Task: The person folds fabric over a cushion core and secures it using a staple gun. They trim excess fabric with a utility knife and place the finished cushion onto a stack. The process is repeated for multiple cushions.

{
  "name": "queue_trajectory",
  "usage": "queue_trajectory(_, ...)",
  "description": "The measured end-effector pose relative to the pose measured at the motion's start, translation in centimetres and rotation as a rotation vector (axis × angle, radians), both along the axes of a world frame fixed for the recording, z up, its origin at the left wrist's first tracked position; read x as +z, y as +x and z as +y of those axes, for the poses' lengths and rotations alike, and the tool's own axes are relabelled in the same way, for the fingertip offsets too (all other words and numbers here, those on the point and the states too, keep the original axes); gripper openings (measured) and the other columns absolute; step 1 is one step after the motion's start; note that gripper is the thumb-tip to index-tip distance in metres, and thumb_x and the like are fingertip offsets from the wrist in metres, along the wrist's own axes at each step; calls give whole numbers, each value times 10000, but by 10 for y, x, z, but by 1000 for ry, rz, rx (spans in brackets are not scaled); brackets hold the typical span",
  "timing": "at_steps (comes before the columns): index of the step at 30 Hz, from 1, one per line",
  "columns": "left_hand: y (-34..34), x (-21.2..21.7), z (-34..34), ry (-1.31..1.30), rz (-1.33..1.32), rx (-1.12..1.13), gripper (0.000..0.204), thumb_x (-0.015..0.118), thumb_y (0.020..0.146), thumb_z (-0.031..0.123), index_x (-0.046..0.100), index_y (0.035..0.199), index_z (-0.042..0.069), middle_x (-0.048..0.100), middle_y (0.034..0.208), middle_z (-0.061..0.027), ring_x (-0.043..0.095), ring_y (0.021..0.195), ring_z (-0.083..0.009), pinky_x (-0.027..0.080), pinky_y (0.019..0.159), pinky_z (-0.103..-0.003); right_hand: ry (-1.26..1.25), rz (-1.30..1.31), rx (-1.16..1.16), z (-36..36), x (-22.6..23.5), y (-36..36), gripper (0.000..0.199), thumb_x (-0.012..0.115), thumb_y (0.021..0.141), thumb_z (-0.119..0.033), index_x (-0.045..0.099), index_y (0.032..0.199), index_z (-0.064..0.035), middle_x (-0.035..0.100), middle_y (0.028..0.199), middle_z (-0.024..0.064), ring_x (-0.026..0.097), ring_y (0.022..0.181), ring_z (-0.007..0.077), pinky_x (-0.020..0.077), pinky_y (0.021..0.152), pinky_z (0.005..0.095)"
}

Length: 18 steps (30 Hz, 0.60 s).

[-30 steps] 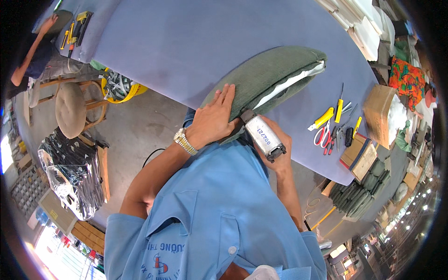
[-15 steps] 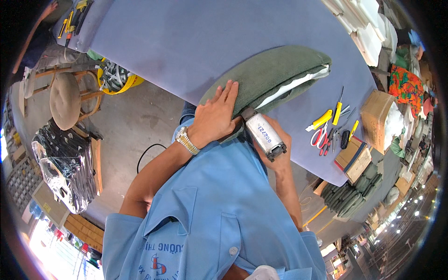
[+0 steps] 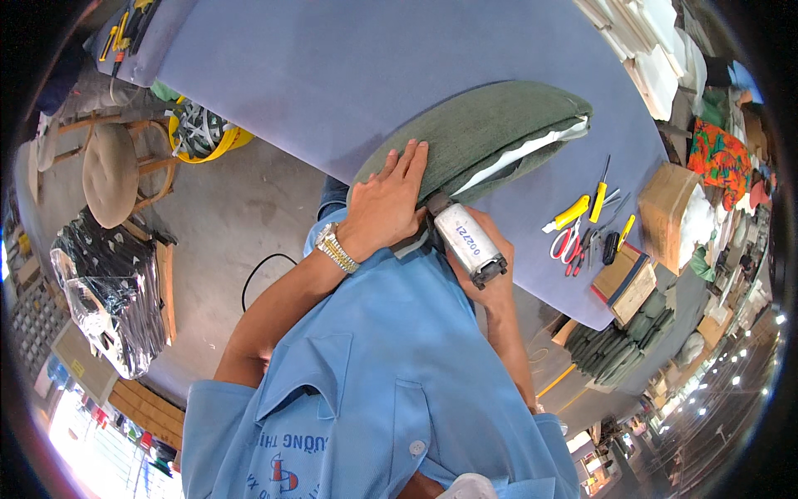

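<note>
A dark green padded cushion [image 3: 474, 116] lies across the near edge of the table, its long curved side away from me. White padding [image 3: 519, 152] shows through an open slit along its right side. My left hand [image 3: 381, 200] presses on the cushion's near end with the fingers stretched out flat; its thumb lies close to the tool's nose. In my right hand [image 3: 497, 287] is a staple gun [image 3: 467, 239] with a whitish body and dark ends. Its nose meets the cushion's near corner, where the contact point is hidden. My right fingers are mostly behind the tool.
The table [image 3: 274, 66] has a blue-grey top. To the right lie scissors [image 3: 565, 245], a yellow-handled screwdriver [image 3: 598, 201], pliers [image 3: 579, 254] and a yellow cutter [image 3: 569, 213]. Cardboard boxes [image 3: 665, 212] stand beyond. A yellow bucket [image 3: 224, 150] and round padded stool [image 3: 110, 175] are at left.
The staple gun and my right hand have shifted very slightly left. My left hand keeps its place on the cushion, which has barely moved.
</note>
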<state>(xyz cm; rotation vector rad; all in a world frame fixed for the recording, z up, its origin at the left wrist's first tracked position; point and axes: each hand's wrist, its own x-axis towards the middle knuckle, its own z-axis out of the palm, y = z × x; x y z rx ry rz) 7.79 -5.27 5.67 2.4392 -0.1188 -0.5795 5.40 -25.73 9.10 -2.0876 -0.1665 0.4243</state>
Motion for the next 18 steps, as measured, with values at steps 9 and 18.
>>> queue_trajectory(9, -7, -6, 1, -20, -59, 0, 1038, 768, 782, 91, 175, 1632, 59, 321, 1656, -214, 439, 1446, -433, 547, 1022, -527, 29, -14, 48, -2, 1, -4, 549, 766, 766, -113, 651, 1298, -39, 732, 1192, 179, 742, 1069, 317, 562, 908, 349)
queue_trajectory(18, 16, -1, 43, -356, 84, -174, 1226, 864, 744, 226, 63, 1660, 78, 253, 1670, -267, 281, 1541, -425, 346, 1217, -492, 78, -46, 31, 20, 0, 5, 545, 765, 761, -62, 638, 1291, -61, 737, 1132, 166, 750, 1022, 310, 559, 880, 342)
